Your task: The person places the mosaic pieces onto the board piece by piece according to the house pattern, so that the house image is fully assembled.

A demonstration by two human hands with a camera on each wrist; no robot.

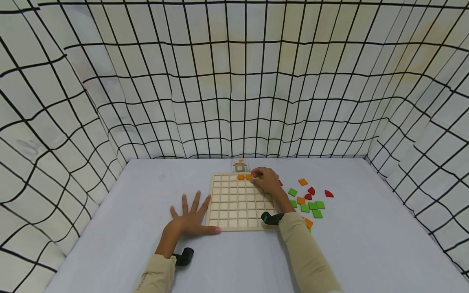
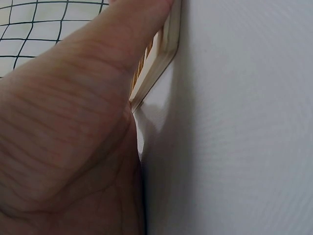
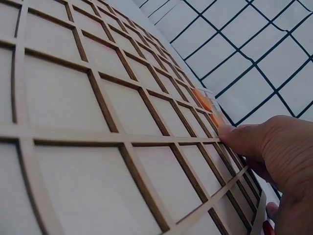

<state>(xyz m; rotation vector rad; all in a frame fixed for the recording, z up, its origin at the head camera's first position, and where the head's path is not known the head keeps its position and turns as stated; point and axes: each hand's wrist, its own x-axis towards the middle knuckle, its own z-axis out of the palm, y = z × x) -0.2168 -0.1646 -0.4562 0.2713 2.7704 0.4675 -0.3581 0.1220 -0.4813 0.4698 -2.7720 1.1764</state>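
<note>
A wooden grid board (image 1: 238,203) with square cells lies on the white table. My left hand (image 1: 190,221) is spread flat at its lower left corner, the thumb along the front edge and a fingertip at the left side. The left palm (image 2: 68,117) fills much of the left wrist view. At the board's far edge, my right hand (image 1: 266,180) has curled fingers at an orange round piece (image 1: 248,177) in the top row. The right thumb (image 3: 244,139) touches that orange piece (image 3: 215,120); the other fingertips are partly hidden. A second orange round piece (image 1: 240,177) sits one cell left.
A small pattern card (image 1: 240,165) lies beyond the board. Right of it are scattered several green squares (image 1: 317,213), orange squares (image 1: 302,182) and red quarter-round pieces (image 1: 329,193). The right forearm covers some pieces. White walls with black grid lines (image 1: 253,110) enclose the table.
</note>
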